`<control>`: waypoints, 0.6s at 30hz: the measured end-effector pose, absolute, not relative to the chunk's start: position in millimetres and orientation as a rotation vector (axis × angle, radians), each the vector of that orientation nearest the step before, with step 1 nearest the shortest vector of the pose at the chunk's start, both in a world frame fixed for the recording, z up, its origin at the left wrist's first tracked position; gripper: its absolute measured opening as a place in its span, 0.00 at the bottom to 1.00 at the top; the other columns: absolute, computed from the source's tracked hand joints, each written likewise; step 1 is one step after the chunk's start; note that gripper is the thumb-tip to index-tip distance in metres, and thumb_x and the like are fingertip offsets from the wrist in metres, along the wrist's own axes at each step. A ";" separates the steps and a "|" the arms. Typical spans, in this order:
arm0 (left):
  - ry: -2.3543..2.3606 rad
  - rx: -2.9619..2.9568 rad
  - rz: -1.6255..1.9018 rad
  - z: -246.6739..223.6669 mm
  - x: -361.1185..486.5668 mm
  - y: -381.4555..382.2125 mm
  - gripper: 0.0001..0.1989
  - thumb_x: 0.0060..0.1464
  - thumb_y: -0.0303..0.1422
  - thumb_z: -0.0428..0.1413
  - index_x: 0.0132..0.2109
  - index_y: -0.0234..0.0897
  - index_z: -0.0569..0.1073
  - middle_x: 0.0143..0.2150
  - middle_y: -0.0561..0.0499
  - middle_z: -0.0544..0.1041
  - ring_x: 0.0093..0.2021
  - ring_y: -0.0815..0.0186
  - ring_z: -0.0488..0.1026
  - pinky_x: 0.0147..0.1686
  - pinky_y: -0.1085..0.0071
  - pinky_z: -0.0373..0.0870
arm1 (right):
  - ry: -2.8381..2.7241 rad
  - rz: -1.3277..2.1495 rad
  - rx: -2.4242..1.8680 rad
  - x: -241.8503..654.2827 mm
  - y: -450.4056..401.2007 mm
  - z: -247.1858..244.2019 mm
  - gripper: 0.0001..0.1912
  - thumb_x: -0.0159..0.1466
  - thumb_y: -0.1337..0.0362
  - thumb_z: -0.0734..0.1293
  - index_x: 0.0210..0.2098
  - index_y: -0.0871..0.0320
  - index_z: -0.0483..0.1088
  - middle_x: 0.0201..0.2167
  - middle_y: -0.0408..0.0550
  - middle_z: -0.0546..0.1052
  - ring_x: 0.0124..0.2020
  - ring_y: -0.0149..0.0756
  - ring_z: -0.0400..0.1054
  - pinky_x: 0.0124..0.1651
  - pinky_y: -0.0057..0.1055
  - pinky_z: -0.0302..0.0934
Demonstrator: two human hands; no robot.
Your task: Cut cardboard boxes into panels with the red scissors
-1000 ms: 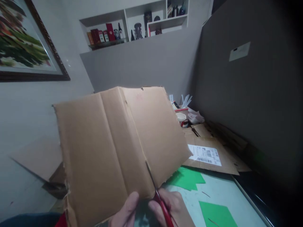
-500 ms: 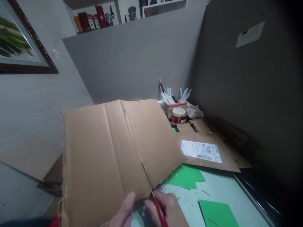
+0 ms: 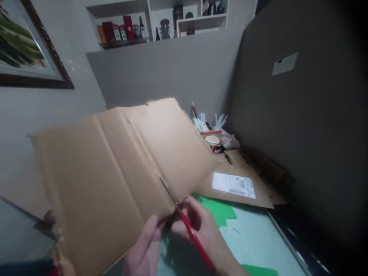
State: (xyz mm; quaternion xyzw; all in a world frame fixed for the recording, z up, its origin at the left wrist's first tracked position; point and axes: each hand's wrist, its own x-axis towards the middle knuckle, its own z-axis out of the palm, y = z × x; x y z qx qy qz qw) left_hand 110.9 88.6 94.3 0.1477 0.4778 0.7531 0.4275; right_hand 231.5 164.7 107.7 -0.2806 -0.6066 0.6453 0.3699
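A large creased sheet of brown cardboard [image 3: 94,184] is held up and tilted in front of me. My left hand [image 3: 145,241] grips its lower edge, thumb on the near face and fingers behind. My right hand [image 3: 201,226] holds red-handled scissors [image 3: 191,232] by the handles. One blade lies over the cardboard's near face, along a fold line at the lower edge; the other blade is hidden behind the sheet.
On the pale table [image 3: 253,237] lie green paper pieces [image 3: 220,211] and a flat cardboard piece with a white label [image 3: 234,185]. Behind stand a paper cup [image 3: 212,142] and a container of white sticks [image 3: 211,133]. A dark panel [image 3: 287,115] rises on the right.
The cardboard has tilted further and shifted left, its right part rising. Both hands and the scissors have moved up and slightly left. The camera view has shifted too.
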 end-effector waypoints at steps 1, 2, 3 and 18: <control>1.193 0.355 1.881 99.5 111.3 93.9 0.09 0.51 0.37 0.64 0.34 0.36 0.83 0.43 0.44 0.85 0.58 0.50 0.74 0.59 0.58 0.72 | -1.567 1.649 -0.684 229.4 169.7 106.2 0.15 0.55 0.56 0.74 0.30 0.57 0.67 0.23 0.37 0.65 0.25 0.28 0.55 0.28 0.26 0.52; 1.200 0.339 1.882 103.2 111.2 97.9 0.07 0.52 0.36 0.64 0.34 0.37 0.83 0.44 0.44 0.84 0.59 0.51 0.74 0.60 0.58 0.71 | -1.587 1.607 -0.648 227.0 173.7 102.1 0.14 0.56 0.57 0.74 0.32 0.58 0.68 0.25 0.38 0.67 0.26 0.29 0.57 0.29 0.26 0.54; 1.218 0.315 1.879 105.6 110.9 100.8 0.06 0.52 0.35 0.63 0.34 0.38 0.83 0.45 0.46 0.84 0.59 0.52 0.73 0.60 0.59 0.70 | -1.620 1.538 -0.619 224.7 176.7 96.0 0.12 0.58 0.58 0.72 0.34 0.59 0.69 0.26 0.39 0.69 0.27 0.30 0.58 0.31 0.27 0.55; 1.720 1.034 1.609 93.2 137.2 92.5 0.10 0.60 0.37 0.59 0.48 0.47 0.79 0.48 0.53 0.83 0.51 0.62 0.79 0.54 0.72 0.74 | -1.641 1.027 -0.455 219.6 259.8 98.9 0.16 0.61 0.58 0.71 0.25 0.54 0.60 0.22 0.35 0.60 0.25 0.28 0.53 0.29 0.25 0.52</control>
